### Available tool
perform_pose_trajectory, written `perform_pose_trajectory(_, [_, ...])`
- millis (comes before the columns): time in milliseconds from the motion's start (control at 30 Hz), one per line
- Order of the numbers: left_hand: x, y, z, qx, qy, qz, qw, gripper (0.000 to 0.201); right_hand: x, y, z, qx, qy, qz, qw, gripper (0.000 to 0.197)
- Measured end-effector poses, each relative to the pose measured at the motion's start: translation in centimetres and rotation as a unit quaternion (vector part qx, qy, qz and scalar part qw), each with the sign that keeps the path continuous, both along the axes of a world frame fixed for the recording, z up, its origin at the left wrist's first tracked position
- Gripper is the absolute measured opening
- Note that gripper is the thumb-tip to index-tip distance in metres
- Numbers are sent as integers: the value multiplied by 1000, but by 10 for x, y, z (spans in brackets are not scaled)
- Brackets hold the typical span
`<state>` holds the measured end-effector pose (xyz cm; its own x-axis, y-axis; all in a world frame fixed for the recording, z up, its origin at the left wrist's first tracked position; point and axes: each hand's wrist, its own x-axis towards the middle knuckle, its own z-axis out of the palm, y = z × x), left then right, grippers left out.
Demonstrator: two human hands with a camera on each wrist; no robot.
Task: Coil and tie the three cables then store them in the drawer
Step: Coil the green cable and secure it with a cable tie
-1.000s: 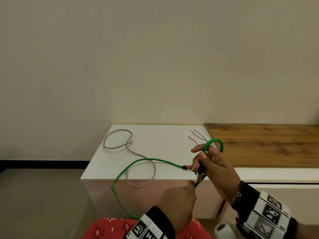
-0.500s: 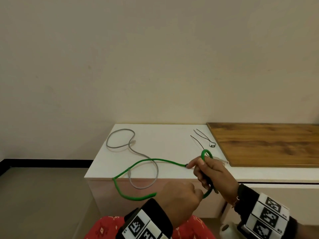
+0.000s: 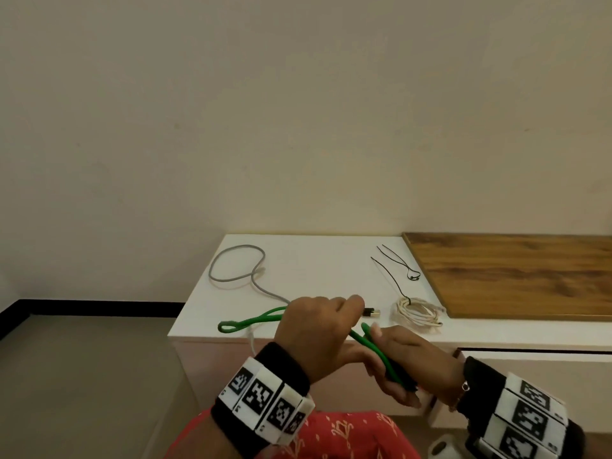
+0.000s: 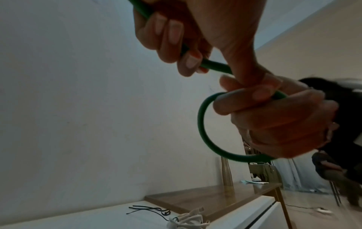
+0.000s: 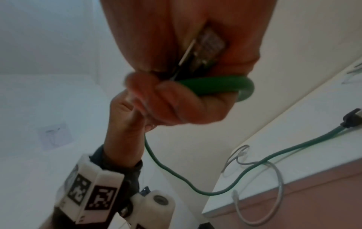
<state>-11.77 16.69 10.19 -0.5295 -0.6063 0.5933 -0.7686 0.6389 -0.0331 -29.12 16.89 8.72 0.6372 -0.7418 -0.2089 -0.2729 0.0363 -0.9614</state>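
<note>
My left hand (image 3: 318, 323) grips the green cable (image 3: 251, 321) over the front edge of the white cabinet (image 3: 314, 270); a narrow doubled loop of it sticks out to the left. My right hand (image 3: 410, 362), just below and right, holds the coiled green turns, seen as a round loop (image 4: 201, 124) in the left wrist view. The right wrist view shows my fingers (image 5: 176, 105) curled round the green cable (image 5: 215, 85) and a connector (image 5: 209, 46). A black plug (image 3: 372, 312) lies on the top. A grey cable (image 3: 238, 263) lies loose at the back left. A white cable (image 3: 419, 311) lies coiled and tied.
Thin black ties (image 3: 394, 263) lie on the white top near a wooden panel (image 3: 516, 273) at the right. A drawer front (image 3: 536, 362) sits under the top at the right, a dark gap above it. Bare floor (image 3: 82, 376) is at the left.
My left hand rose from below the cabinet edge to over it, pulling up the green slack that hung down. My right hand dropped lower with the coil. The white coil has come into view.
</note>
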Motion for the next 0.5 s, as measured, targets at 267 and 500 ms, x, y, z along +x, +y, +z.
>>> perform_pose_trajectory(267, [28, -40, 4, 118, 167, -46, 978, 58, -17, -10, 19, 172, -211, 39, 961, 44])
perform_pose_trajectory(500, [62, -81, -43, 212, 292, 76, 930, 50, -19, -14, 42, 234, -440, 184, 847, 38])
